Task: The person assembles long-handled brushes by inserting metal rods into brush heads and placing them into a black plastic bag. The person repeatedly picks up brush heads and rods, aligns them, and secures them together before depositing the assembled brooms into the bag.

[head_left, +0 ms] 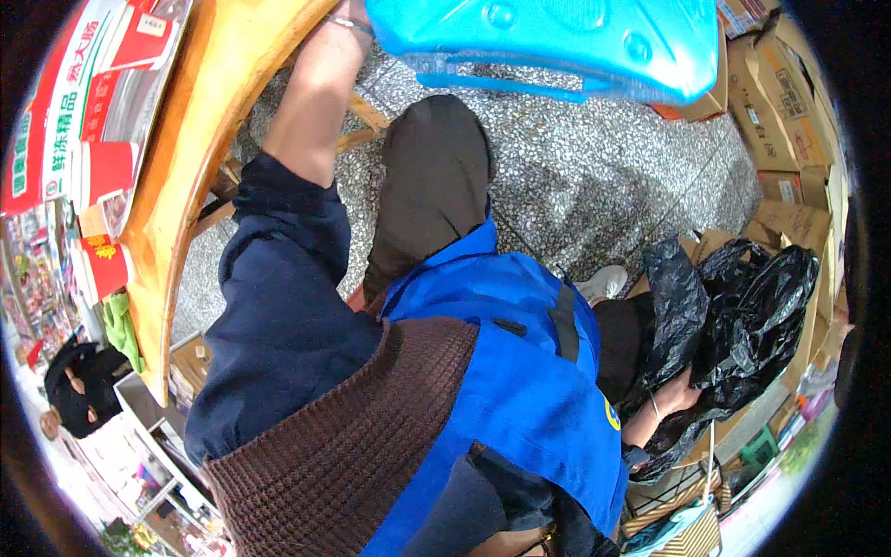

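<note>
My left arm reaches up to the top edge, where only the start of my left hand (355,11) shows beyond a wrist bracelet. Its fingers are out of sight. Right beside it is a large bright blue plastic piece (548,42) with round moulded dimples and a bar along its near side; whether my hand touches it I cannot tell. At the lower right, my right hand (680,395) is closed on a crumpled black plastic bag (756,311). The bag's folds hide part of its fingers.
A wooden table (209,102) curves along the left, bearing red paper cups (107,172) and a green cloth (121,330). Cardboard boxes (780,102) are stacked at the right. Speckled floor (594,176) lies between. A person in black (83,385) is at the far left.
</note>
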Action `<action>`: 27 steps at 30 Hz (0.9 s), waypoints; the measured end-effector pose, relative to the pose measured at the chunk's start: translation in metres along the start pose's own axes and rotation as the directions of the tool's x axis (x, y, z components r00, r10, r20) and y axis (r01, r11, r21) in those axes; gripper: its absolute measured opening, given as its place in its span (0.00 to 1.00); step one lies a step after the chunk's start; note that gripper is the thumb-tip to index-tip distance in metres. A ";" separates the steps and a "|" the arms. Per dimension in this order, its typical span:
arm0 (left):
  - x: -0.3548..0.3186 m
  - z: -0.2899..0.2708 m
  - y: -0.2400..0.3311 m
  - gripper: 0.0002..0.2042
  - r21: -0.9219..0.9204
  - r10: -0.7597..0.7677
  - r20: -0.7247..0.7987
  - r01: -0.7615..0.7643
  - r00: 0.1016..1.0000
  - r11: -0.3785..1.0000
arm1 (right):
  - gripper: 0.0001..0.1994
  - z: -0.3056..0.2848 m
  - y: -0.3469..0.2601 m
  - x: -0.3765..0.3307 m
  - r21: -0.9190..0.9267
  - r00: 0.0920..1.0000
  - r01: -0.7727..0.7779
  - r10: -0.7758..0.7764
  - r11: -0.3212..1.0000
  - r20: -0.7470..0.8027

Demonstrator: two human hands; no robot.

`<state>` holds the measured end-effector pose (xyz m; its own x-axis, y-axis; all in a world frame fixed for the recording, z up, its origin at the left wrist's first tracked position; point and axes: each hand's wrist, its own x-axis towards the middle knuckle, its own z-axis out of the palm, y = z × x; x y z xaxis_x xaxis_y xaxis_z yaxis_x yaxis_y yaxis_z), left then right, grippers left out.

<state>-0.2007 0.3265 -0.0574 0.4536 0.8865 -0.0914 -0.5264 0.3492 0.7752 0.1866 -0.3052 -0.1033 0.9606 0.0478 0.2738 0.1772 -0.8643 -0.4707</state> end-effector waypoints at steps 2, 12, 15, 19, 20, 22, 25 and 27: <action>0.005 -0.010 -0.005 0.20 0.015 0.027 -0.077 -0.026 0.997 1.000 | 0.18 0.001 0.003 0.000 -0.027 0.999 0.038 -0.038 0.999 -0.007; 0.006 -0.065 -0.040 0.22 0.071 0.042 -0.343 -0.019 0.938 0.997 | 0.18 -0.010 -0.008 -0.005 -0.017 0.982 0.189 -0.188 0.982 0.033; 0.002 -0.078 -0.052 0.22 0.082 0.029 -0.388 0.004 0.921 0.997 | 0.18 -0.016 -0.022 -0.007 0.084 0.989 0.142 -0.145 0.986 0.031; -0.003 -0.090 -0.064 0.23 0.092 0.007 -0.434 0.037 0.901 0.995 | 0.17 -0.028 -0.038 -0.001 0.118 0.985 0.170 -0.172 0.978 0.013; -0.004 -0.093 -0.067 0.23 0.097 0.000 -0.442 0.047 0.897 0.994 | 0.14 -0.033 -0.040 0.001 0.142 0.995 0.099 -0.103 0.985 0.020; -0.004 -0.100 -0.073 0.24 0.106 -0.013 -0.454 0.069 0.891 0.992 | 0.13 -0.045 -0.045 0.010 -0.015 0.996 0.084 -0.085 0.996 -0.012; -0.001 -0.120 -0.086 0.24 0.124 -0.027 -0.471 0.096 0.882 0.988 | 0.14 -0.066 -0.044 0.040 -0.012 0.996 0.085 -0.086 0.996 -0.024; 0.005 -0.139 -0.093 0.25 0.144 -0.044 -0.477 0.127 0.878 0.981 | 0.14 -0.098 -0.037 0.072 0.108 0.984 -0.170 0.174 0.980 -0.026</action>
<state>-0.2494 0.3411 -0.2174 0.0778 0.9076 -0.4126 -0.3552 0.4119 0.8391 0.2282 -0.3188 0.0158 0.9709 -0.1158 0.2094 0.0336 -0.8006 -0.5983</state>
